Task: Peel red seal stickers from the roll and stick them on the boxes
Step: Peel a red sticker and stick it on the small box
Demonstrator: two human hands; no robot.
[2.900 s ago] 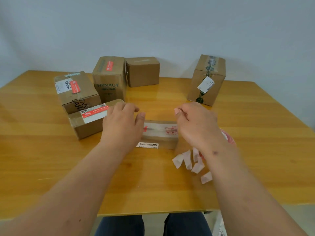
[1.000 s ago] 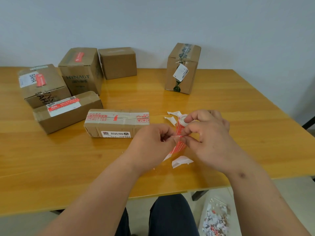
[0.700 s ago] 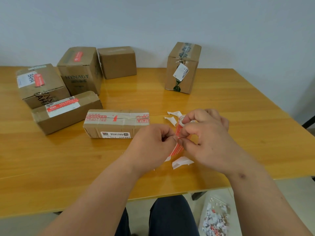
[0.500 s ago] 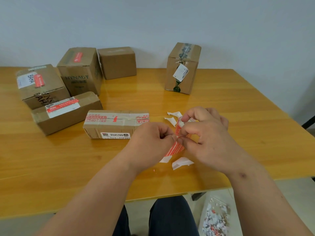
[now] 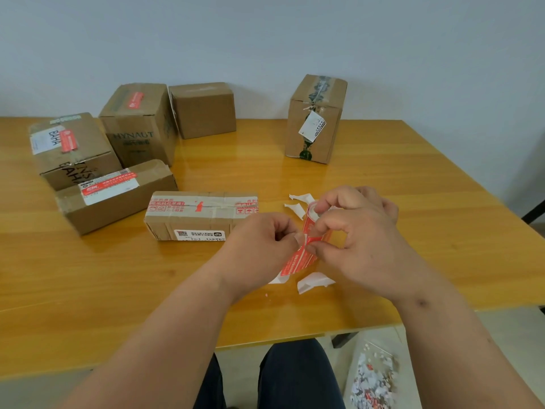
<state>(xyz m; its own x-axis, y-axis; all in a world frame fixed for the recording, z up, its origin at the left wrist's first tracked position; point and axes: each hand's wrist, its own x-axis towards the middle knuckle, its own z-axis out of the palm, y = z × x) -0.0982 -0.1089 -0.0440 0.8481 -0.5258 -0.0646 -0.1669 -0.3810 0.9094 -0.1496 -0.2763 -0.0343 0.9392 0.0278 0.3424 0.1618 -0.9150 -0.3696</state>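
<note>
Both hands meet over the near right part of the table (image 5: 88, 290). Right hand (image 5: 362, 246) grips the sticker roll (image 5: 312, 222), fingers curled round it, thumb and forefinger pinching at the strip. Left hand (image 5: 259, 246) pinches the edge of the red sticker strip (image 5: 298, 261), which hangs down from the roll toward the table.

Flat box (image 5: 200, 215) lies just left of the hands, red print on its top. Left of it, a long box (image 5: 115, 193) carries a red sticker; behind, two more stickered boxes (image 5: 70, 149) (image 5: 138, 122). A plain box (image 5: 203, 109) sits far centre; a tall box (image 5: 315, 119) stands far right. White backing scraps (image 5: 314, 281) lie near the hands.
</note>
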